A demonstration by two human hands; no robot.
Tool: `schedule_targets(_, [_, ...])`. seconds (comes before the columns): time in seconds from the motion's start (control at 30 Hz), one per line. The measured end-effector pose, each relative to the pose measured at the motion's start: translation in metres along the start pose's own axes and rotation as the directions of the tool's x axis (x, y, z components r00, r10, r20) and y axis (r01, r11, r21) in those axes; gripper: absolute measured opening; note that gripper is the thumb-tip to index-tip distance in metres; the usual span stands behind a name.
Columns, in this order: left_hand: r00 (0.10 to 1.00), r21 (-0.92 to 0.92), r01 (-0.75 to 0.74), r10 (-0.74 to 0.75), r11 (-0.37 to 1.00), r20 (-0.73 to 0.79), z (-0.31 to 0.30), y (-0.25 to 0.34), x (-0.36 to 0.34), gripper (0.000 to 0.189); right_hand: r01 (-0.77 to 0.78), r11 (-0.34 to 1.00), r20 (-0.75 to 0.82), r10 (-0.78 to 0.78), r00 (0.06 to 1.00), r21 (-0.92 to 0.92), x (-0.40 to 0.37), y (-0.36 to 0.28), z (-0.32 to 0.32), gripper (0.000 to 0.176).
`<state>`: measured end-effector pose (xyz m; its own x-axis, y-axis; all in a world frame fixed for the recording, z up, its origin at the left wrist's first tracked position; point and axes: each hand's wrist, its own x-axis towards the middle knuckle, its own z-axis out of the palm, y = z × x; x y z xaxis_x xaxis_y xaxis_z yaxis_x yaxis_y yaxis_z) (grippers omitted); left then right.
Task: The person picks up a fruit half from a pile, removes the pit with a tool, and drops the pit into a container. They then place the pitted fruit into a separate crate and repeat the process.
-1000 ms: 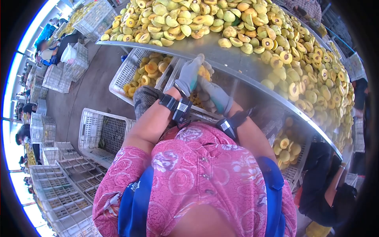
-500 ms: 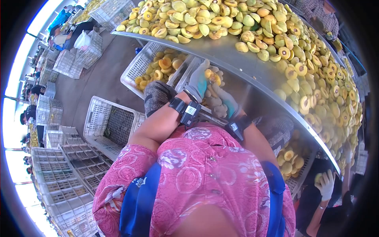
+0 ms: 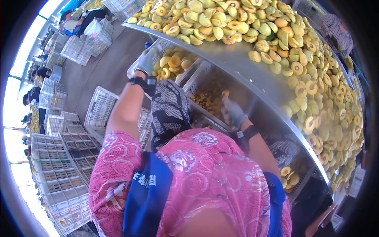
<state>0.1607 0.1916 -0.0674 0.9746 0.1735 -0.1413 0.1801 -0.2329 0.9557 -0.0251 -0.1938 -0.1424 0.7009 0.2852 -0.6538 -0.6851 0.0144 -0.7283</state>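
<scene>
Left hand (image 3: 146, 63) (farther forward) and right hand (image 3: 235, 113) are apart.

Fruit halves (image 3: 221, 23) lie heaped on the table (image 3: 233, 59), reaching its near left corner. Below the near edge, a fruit-filled crate (image 3: 160, 47) stands left of a second crate (image 3: 196, 78) holding small pieces (image 3: 207, 99).

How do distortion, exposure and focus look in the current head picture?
Head view: fisheye distortion bows the metal table's edge and leaves black corners; head view: the left edge is blown out white; head view: haze softens fruit halves at right, and the gloved right hand looks blurred.
</scene>
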Motion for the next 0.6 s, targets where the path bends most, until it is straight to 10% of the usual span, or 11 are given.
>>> schedule_targets(0.03, [0.999,0.091,0.05,-0.048,0.995,-0.025,-0.027,-0.018,0.029,0.064,0.156,0.792,0.039,-0.165,0.985,-0.591,0.036,0.05,-0.022,0.054])
schedule_targets(0.1, [0.979,0.602,-0.045,0.156,0.797,-0.133,-0.069,0.002,0.036,0.073,0.156,0.426,0.07,-0.21,0.975,-0.891,0.053,0.072,-0.033,0.057])
schedule_targets(0.17, [0.965,0.821,-0.08,0.251,0.566,-0.079,-0.106,0.023,0.036,0.076,-0.062,0.723,-0.104,-0.013,0.994,-0.688,0.014,0.024,-0.001,0.058])
schedule_targets(0.3, [0.968,0.981,-0.163,0.21,0.105,0.138,-0.135,0.034,0.034,0.085,0.067,0.315,0.077,0.019,0.997,-0.947,0.01,0.009,0.013,0.045])
schedule_targets(0.5, [0.952,0.902,-0.284,-0.016,0.324,0.305,-0.06,-0.082,0.042,0.093,0.074,0.467,-0.099,-0.335,0.937,-0.881,0.0,-0.057,0.046,0.037])
schedule_targets(0.6, [0.923,0.88,-0.334,-0.073,0.336,0.378,0.003,-0.109,0.026,0.106,0.274,0.368,-0.038,-0.656,0.754,-0.889,-0.004,-0.076,0.046,0.032])
